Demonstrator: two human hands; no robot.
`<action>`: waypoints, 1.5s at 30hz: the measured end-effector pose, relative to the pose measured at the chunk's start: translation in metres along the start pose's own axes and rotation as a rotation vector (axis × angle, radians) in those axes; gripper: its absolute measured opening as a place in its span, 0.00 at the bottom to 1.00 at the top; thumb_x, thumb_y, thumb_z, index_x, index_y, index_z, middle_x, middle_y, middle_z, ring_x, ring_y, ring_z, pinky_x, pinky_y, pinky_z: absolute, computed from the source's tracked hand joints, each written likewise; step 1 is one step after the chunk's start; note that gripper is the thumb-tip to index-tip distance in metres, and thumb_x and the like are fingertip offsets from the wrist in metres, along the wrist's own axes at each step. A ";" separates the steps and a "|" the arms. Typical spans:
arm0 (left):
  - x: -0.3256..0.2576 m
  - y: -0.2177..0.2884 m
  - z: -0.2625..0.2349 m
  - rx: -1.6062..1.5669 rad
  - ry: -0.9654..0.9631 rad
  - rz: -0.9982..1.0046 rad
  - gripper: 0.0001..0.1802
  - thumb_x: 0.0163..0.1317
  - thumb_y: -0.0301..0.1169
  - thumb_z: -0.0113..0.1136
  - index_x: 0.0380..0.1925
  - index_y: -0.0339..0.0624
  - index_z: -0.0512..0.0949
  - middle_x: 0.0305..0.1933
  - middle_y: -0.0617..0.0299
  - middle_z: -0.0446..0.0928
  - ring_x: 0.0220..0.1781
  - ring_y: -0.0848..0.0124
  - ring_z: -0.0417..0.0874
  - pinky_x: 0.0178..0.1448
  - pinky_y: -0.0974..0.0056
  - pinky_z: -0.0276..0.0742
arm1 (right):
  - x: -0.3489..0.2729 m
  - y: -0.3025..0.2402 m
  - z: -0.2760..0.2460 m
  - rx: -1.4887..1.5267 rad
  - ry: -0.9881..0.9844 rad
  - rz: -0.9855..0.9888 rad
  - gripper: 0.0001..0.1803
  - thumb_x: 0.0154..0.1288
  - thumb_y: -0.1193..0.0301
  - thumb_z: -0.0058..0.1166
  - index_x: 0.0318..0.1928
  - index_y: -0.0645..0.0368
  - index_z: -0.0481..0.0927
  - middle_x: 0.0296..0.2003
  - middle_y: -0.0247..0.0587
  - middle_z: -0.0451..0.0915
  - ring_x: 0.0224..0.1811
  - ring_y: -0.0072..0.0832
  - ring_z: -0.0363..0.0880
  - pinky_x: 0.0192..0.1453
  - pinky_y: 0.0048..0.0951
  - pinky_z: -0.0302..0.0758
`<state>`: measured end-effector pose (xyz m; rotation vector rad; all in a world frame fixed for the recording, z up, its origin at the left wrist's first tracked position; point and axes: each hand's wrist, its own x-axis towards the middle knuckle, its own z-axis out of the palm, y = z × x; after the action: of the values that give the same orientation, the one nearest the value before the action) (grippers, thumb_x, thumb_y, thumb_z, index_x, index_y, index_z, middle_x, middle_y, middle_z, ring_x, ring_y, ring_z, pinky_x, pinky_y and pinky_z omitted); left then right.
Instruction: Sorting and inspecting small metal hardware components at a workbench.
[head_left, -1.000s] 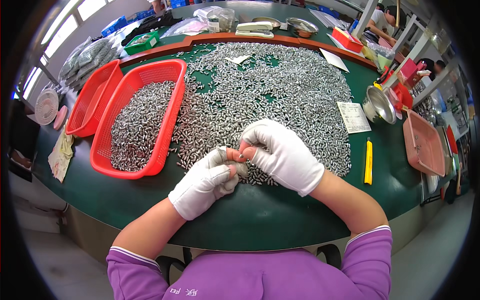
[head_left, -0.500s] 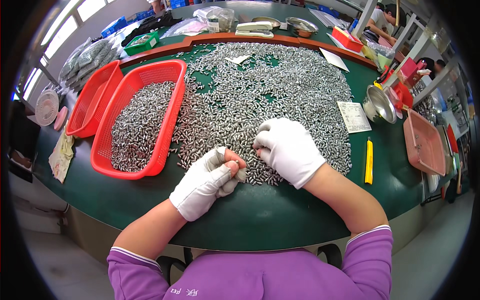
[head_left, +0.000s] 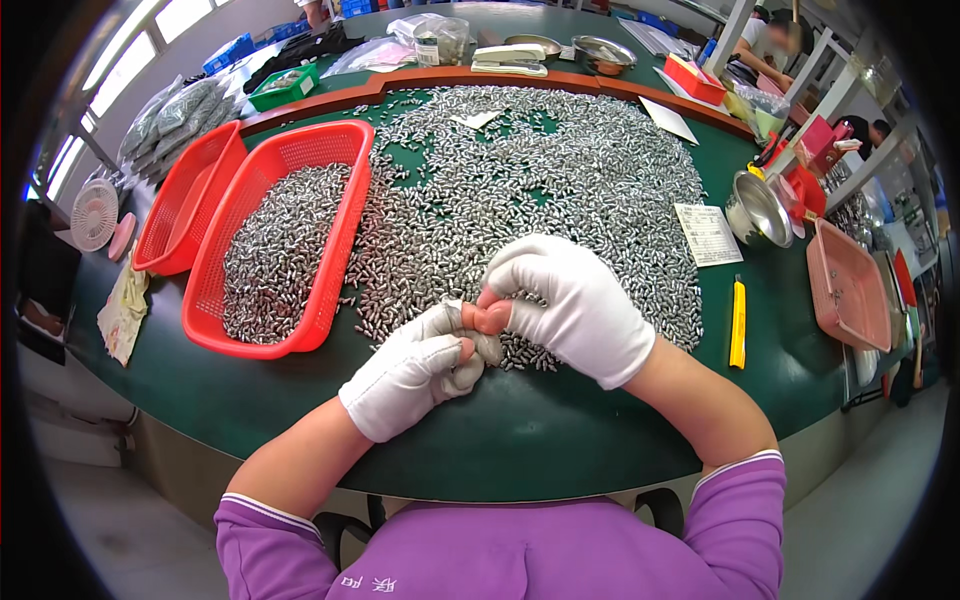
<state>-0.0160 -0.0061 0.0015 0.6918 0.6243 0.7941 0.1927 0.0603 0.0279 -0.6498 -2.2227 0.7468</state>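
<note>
A wide spread of small silver metal pieces (head_left: 560, 180) covers the green tabletop in front of me. Over its near edge my two hands meet, both in white gloves with bare fingertips. My left hand (head_left: 415, 365) is closed, thumb against the curled fingers. My right hand (head_left: 570, 305) pinches with thumb and forefinger right at the left fingertips. Whatever small thing lies between them is hidden. Left of the spread stands a red perforated basket (head_left: 345, 230), partly filled with the same silver pieces.
A second red basket (head_left: 165, 235) leans beside the first. To the right lie a paper slip (head_left: 708, 235), a yellow cutter (head_left: 738, 325), a steel bowl (head_left: 758, 210) and a pink tray (head_left: 848, 285). A brown wooden rail (head_left: 440, 75) borders the far side. Another person (head_left: 765, 50) works at the back right.
My right hand has come up from the metal pieces and moved left, bringing its fingertips against those of my left hand. The left hand has hardly moved.
</note>
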 end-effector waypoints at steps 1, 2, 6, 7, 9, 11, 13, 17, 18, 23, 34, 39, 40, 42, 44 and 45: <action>0.000 0.000 0.000 -0.033 -0.023 -0.005 0.20 0.66 0.38 0.62 0.54 0.45 0.70 0.43 0.67 0.75 0.36 0.82 0.69 0.45 0.76 0.68 | 0.000 0.000 0.003 0.050 -0.026 -0.026 0.07 0.57 0.73 0.66 0.36 0.58 0.83 0.37 0.38 0.81 0.41 0.35 0.81 0.47 0.32 0.78; 0.000 -0.001 0.000 -0.033 -0.027 -0.007 0.20 0.66 0.38 0.62 0.54 0.45 0.70 0.43 0.67 0.75 0.36 0.82 0.69 0.45 0.76 0.68 | -0.001 0.001 0.005 0.096 -0.049 -0.050 0.07 0.58 0.73 0.66 0.36 0.59 0.83 0.38 0.38 0.81 0.41 0.35 0.81 0.47 0.33 0.77; 0.000 -0.004 -0.001 -0.033 0.049 0.044 0.19 0.66 0.39 0.64 0.52 0.47 0.71 0.41 0.67 0.75 0.34 0.82 0.69 0.41 0.77 0.67 | -0.006 0.000 0.014 0.230 -0.014 0.027 0.06 0.63 0.73 0.59 0.39 0.60 0.84 0.41 0.41 0.81 0.45 0.36 0.81 0.51 0.33 0.78; 0.000 -0.005 -0.001 -0.014 0.081 0.053 0.19 0.66 0.39 0.65 0.51 0.47 0.71 0.40 0.67 0.75 0.32 0.82 0.68 0.39 0.77 0.67 | -0.005 0.001 0.015 0.231 -0.015 0.025 0.06 0.63 0.73 0.59 0.39 0.60 0.84 0.41 0.41 0.81 0.45 0.36 0.81 0.51 0.33 0.78; 0.001 -0.001 0.002 0.011 0.093 0.056 0.17 0.67 0.39 0.64 0.49 0.47 0.72 0.39 0.67 0.75 0.31 0.83 0.68 0.37 0.77 0.66 | -0.006 0.003 0.014 0.365 -0.081 0.076 0.10 0.66 0.71 0.56 0.45 0.60 0.84 0.46 0.41 0.80 0.49 0.36 0.80 0.55 0.32 0.77; 0.001 0.000 0.003 0.035 0.104 0.059 0.15 0.68 0.39 0.63 0.48 0.47 0.73 0.38 0.68 0.75 0.30 0.83 0.67 0.35 0.78 0.65 | -0.004 0.009 0.008 0.271 -0.072 0.074 0.14 0.71 0.65 0.53 0.52 0.58 0.82 0.51 0.44 0.79 0.56 0.38 0.77 0.63 0.35 0.72; 0.000 -0.001 0.003 0.055 0.109 0.064 0.11 0.69 0.38 0.60 0.46 0.47 0.74 0.37 0.69 0.75 0.29 0.84 0.67 0.35 0.78 0.65 | -0.004 0.009 0.002 -0.177 -0.027 0.071 0.14 0.63 0.68 0.59 0.49 0.56 0.82 0.49 0.43 0.80 0.53 0.40 0.78 0.59 0.37 0.74; -0.001 -0.001 0.004 0.052 0.113 0.077 0.10 0.70 0.38 0.59 0.44 0.47 0.75 0.36 0.69 0.76 0.29 0.84 0.67 0.35 0.78 0.65 | -0.007 0.027 0.006 -0.500 -0.055 0.083 0.09 0.55 0.69 0.64 0.36 0.56 0.82 0.45 0.40 0.81 0.47 0.41 0.80 0.53 0.39 0.77; -0.001 -0.001 0.004 0.064 0.122 0.076 0.10 0.70 0.39 0.59 0.44 0.47 0.75 0.36 0.70 0.76 0.29 0.84 0.68 0.35 0.78 0.65 | -0.008 0.028 0.007 -0.522 -0.073 0.061 0.07 0.54 0.69 0.64 0.34 0.56 0.82 0.44 0.39 0.81 0.47 0.40 0.80 0.52 0.39 0.77; -0.001 0.000 0.004 0.081 0.119 0.067 0.11 0.71 0.41 0.58 0.44 0.48 0.76 0.36 0.71 0.76 0.30 0.84 0.69 0.36 0.78 0.66 | -0.008 0.027 0.012 -0.584 -0.040 0.041 0.06 0.55 0.69 0.62 0.32 0.56 0.80 0.42 0.39 0.81 0.44 0.40 0.80 0.50 0.39 0.77; -0.001 -0.002 0.000 -0.026 -0.003 0.024 0.18 0.67 0.37 0.61 0.52 0.43 0.70 0.43 0.68 0.75 0.37 0.83 0.70 0.46 0.76 0.70 | 0.004 -0.011 -0.002 -0.285 0.056 -0.218 0.10 0.48 0.73 0.68 0.30 0.60 0.79 0.39 0.44 0.82 0.39 0.43 0.81 0.42 0.40 0.78; -0.001 0.000 0.006 -0.035 0.074 0.037 0.16 0.68 0.36 0.61 0.51 0.44 0.71 0.42 0.68 0.75 0.36 0.82 0.70 0.45 0.77 0.69 | 0.003 -0.006 0.002 -0.201 0.028 -0.235 0.10 0.50 0.72 0.68 0.33 0.59 0.82 0.36 0.41 0.82 0.38 0.41 0.82 0.41 0.38 0.79; 0.000 0.001 0.006 -0.013 0.106 0.033 0.16 0.68 0.35 0.61 0.51 0.45 0.71 0.41 0.68 0.75 0.35 0.83 0.69 0.43 0.77 0.69 | 0.002 -0.003 0.003 -0.202 0.028 -0.233 0.10 0.50 0.72 0.68 0.33 0.59 0.82 0.36 0.41 0.82 0.38 0.41 0.82 0.41 0.38 0.79; 0.000 -0.002 0.001 -0.005 0.082 0.045 0.15 0.68 0.36 0.61 0.50 0.45 0.71 0.40 0.68 0.75 0.33 0.83 0.69 0.40 0.77 0.67 | 0.001 -0.002 0.004 -0.131 0.083 -0.229 0.10 0.52 0.73 0.67 0.36 0.58 0.83 0.37 0.40 0.83 0.38 0.40 0.82 0.41 0.37 0.79; 0.001 -0.002 0.000 -0.003 0.055 0.053 0.14 0.68 0.36 0.61 0.49 0.45 0.72 0.40 0.68 0.75 0.31 0.83 0.68 0.37 0.78 0.66 | 0.001 -0.002 0.001 -0.213 0.092 -0.132 0.09 0.53 0.74 0.65 0.37 0.57 0.84 0.39 0.40 0.82 0.41 0.40 0.82 0.44 0.37 0.79; 0.001 -0.002 0.001 0.018 0.078 0.060 0.13 0.68 0.36 0.61 0.48 0.45 0.73 0.39 0.68 0.75 0.30 0.83 0.67 0.36 0.77 0.65 | 0.000 0.001 0.001 -0.321 0.092 -0.088 0.09 0.53 0.71 0.65 0.37 0.57 0.84 0.41 0.39 0.82 0.43 0.40 0.81 0.48 0.38 0.78</action>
<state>-0.0143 -0.0065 0.0004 0.7008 0.6845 0.8758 0.1924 0.0606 0.0269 -0.7189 -2.2891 0.3107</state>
